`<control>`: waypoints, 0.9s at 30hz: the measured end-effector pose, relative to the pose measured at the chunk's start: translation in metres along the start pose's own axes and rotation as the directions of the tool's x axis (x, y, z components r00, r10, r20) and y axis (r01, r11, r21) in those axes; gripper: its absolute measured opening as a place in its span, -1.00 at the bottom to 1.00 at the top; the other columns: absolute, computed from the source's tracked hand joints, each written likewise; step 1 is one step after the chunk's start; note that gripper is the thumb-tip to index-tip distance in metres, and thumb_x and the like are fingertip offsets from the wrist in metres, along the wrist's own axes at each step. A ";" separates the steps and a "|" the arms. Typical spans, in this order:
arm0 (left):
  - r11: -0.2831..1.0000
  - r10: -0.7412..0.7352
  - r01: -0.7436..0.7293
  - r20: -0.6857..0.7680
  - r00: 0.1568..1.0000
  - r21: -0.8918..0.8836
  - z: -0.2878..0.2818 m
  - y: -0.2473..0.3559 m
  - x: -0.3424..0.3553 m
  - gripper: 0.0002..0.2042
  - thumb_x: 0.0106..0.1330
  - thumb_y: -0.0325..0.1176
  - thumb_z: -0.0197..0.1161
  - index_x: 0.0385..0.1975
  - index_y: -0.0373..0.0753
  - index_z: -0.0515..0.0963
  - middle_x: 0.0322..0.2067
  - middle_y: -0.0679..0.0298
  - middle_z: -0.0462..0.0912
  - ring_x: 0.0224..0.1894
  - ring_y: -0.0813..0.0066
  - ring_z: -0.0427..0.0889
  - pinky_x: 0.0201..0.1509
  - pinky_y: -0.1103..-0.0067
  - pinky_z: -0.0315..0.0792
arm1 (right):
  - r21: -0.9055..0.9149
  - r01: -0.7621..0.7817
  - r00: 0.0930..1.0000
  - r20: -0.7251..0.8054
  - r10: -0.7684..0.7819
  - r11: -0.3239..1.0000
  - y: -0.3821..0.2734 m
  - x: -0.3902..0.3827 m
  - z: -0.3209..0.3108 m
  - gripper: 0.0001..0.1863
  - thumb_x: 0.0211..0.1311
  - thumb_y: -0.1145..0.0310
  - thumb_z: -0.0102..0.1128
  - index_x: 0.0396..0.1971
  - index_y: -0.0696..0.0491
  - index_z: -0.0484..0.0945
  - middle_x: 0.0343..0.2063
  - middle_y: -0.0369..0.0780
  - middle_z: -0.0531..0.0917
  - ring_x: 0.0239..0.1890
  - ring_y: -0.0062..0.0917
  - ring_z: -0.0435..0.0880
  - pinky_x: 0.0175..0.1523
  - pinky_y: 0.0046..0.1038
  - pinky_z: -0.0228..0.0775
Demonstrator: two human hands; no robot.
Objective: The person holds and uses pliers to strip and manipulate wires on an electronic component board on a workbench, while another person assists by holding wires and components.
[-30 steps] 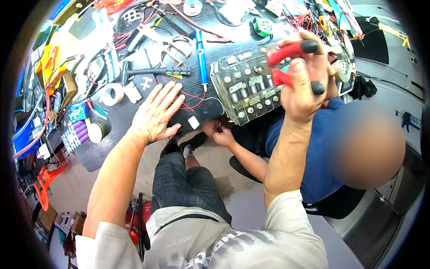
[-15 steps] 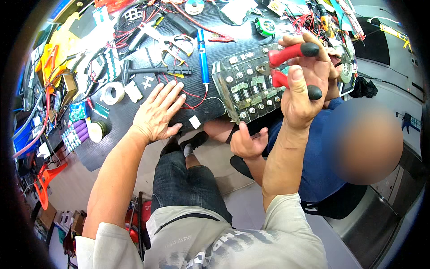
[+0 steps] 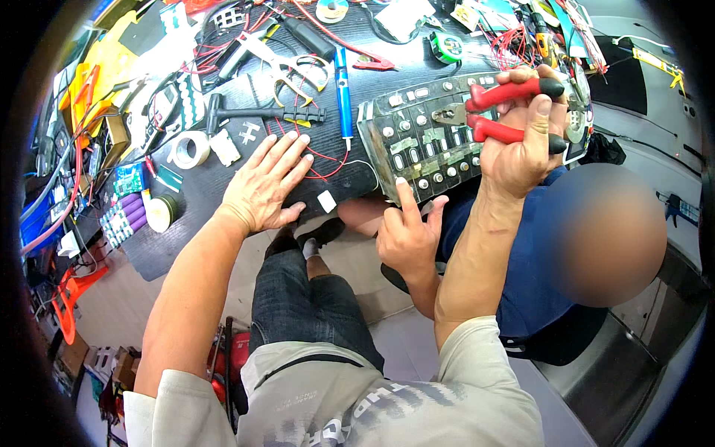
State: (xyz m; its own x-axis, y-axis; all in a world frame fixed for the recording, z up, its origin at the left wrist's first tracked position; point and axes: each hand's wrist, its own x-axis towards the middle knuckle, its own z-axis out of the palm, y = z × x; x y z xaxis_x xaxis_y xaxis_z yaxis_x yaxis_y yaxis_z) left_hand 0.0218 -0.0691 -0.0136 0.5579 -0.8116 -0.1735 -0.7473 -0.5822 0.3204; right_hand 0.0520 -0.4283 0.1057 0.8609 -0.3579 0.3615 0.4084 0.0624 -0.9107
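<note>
A: Eyes on the pliers [image 3: 500, 94], red grips and dark ends, up on the right above the panel [image 3: 378, 162]!
B: And who has them?
A: The right hand [image 3: 521, 149], its fingers and thumb closed around the grips. The grips stand apart, and the nose points left over the rows of terminals.
B: Is the nose touching the panel?
A: From this angle, I can't tell.
B: Over to the left hand [image 3: 267, 185], then!
A: Palm down on the black table [image 3: 205, 220], empty, fingers straight and a little apart, thumb out to the side. The hammer [image 3: 261, 113] lies just beyond the fingertips, and a white square [image 3: 327, 201] sits to the right of the thumb.
B: And here's a co-worker's hand [image 3: 408, 237], index finger extended at the panel's near left corner!
A: Contact there? Can't call it. The co-worker is in blue, on the right.
B: Further out, a blue tool [image 3: 343, 97] lies left of the panel, the tape measure [image 3: 447, 47] beyond it, and the tape roll [image 3: 189, 150] left of the left hand.
</note>
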 end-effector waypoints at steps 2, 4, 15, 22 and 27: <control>1.000 -0.002 0.002 -0.001 1.000 -0.010 0.000 -0.001 0.000 -0.16 0.24 0.12 0.40 0.48 -0.21 0.39 0.66 0.04 0.11 0.70 0.07 0.04 0.78 0.14 -0.15 | -0.072 0.048 0.998 0.046 -0.045 0.996 0.000 -0.005 0.007 -0.51 0.66 0.20 0.08 0.37 0.21 0.38 0.06 -0.03 0.65 0.07 -0.33 0.63 0.07 -0.36 0.46; 1.000 0.012 -0.012 -0.017 1.000 -0.013 0.002 -0.001 0.001 -0.15 0.23 0.12 0.40 0.48 -0.22 0.39 0.65 0.04 0.11 0.70 0.07 0.04 0.78 0.13 -0.15 | -0.192 0.121 0.986 0.138 -0.095 0.974 -0.007 -0.018 0.016 -0.40 0.57 0.18 0.22 0.41 0.22 0.34 0.11 -0.01 0.61 0.13 -0.31 0.62 0.18 -0.27 0.49; 0.999 0.018 -0.019 -0.027 0.999 -0.046 0.001 -0.002 -0.001 -0.13 0.20 0.09 0.44 0.48 -0.22 0.38 0.64 0.02 0.14 0.71 0.05 0.03 0.77 0.12 -0.13 | -0.019 0.084 0.981 0.176 -0.079 0.996 -0.010 -0.027 0.017 -0.35 0.40 0.21 0.47 0.28 0.22 0.36 0.06 -0.06 0.58 0.14 -0.37 0.59 0.38 -0.22 0.40; 0.999 0.020 -0.020 -0.015 1.000 -0.036 0.002 -0.003 -0.001 -0.16 0.26 0.12 0.39 0.49 -0.22 0.38 0.65 0.03 0.13 0.71 0.06 0.03 0.77 0.14 -0.13 | 0.035 0.050 0.990 0.131 -0.055 0.998 -0.004 -0.006 0.020 -0.65 0.51 0.40 0.32 0.12 0.19 0.42 -0.12 -0.14 0.62 -0.07 -0.46 0.61 0.16 -0.33 0.51; 1.000 0.019 -0.019 -0.011 1.000 -0.012 0.000 -0.003 -0.001 -0.15 0.26 0.12 0.39 0.50 -0.22 0.37 0.65 0.03 0.12 0.71 0.05 0.03 0.77 0.14 -0.14 | -0.044 0.079 0.996 0.043 -0.077 0.996 -0.003 0.004 0.025 -0.77 0.50 0.46 0.31 -0.04 0.13 0.43 -0.23 -0.16 0.66 -0.20 -0.51 0.62 -0.04 -0.43 0.55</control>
State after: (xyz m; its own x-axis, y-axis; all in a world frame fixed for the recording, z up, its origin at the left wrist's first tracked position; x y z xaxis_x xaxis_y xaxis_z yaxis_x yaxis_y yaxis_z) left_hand 0.0232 -0.0669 -0.0146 0.5479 -0.8216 -0.1571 -0.7533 -0.5663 0.3344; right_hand 0.0621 -0.4064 0.1150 0.8394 -0.3210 0.4386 0.4610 -0.0072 -0.8874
